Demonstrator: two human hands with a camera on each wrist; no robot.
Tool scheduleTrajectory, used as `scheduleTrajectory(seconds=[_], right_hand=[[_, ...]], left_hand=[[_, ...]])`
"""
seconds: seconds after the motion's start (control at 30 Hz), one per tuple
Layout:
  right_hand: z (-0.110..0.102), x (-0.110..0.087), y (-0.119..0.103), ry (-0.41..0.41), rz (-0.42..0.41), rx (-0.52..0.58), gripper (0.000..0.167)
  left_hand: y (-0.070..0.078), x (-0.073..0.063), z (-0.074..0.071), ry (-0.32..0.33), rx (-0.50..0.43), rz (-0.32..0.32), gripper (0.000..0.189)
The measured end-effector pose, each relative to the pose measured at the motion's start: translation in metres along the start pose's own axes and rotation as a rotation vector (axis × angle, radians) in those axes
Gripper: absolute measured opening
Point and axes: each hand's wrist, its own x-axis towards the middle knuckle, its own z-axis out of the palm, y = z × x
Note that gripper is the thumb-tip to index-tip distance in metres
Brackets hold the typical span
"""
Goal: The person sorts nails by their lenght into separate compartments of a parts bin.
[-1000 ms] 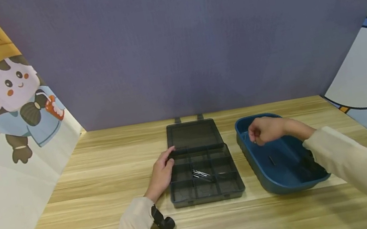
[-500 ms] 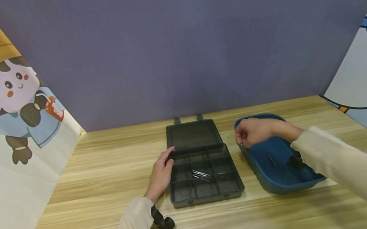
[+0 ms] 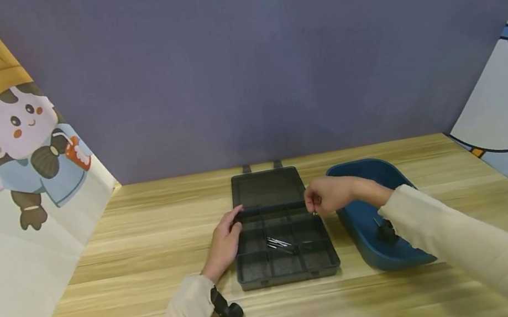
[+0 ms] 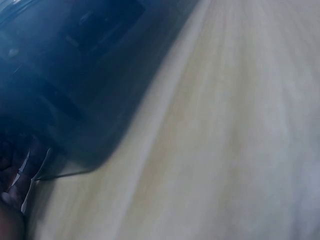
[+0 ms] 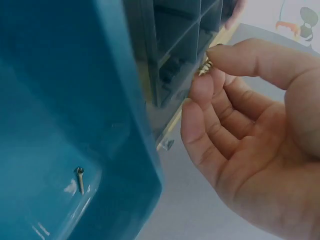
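My right hand (image 3: 333, 194) pinches a small brass-coloured screw (image 5: 205, 67) between thumb and fingertips, over the right back part of a dark compartment box (image 3: 290, 277). The box lies with its lid (image 3: 268, 187) folded back. In its middle compartment are several thin silver pieces (image 3: 278, 242); a few small dark ones (image 3: 307, 244) lie to their right. My left hand (image 3: 221, 247) rests along the box's left side, fingers extended, index fingertip near the hinge. A dark-headed screw (image 5: 80, 180) lies in the blue bin (image 5: 127, 115).
The bin stands just right of the box on the wooden table (image 3: 152, 215), my right forearm reaching across it. A black wrist camera (image 3: 228, 311) hangs at my left cuff. A purple-grey panel (image 3: 239, 71) closes off the back, with printed cartoon walls on both sides.
My right hand has moved left out of the blue bin, carrying the pinched screw over its rim to the compartment box. The left hand and the box have stayed in place.
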Motion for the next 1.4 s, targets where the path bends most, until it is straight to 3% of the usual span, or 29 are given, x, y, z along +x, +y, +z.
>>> scheduleTrajectory(seconds=[0.7, 1.1, 1.4], right_hand=[[0.015, 0.017, -0.014, -0.046, 0.08, -0.021, 0.017], [0.016, 0.017, -0.016, -0.057, 0.113, -0.014, 0.017], [0.003, 0.006, -0.016, -0.041, 0.121, -0.02, 0.017]], left_hand=[[0.005, 0.001, 0.003, 0.01, -0.01, 0.004, 0.041], [0.003, 0.001, 0.003, 0.007, -0.012, 0.0, 0.041], [0.003, -0.001, 0.0, 0.0, -0.01, -0.025, 0.041]])
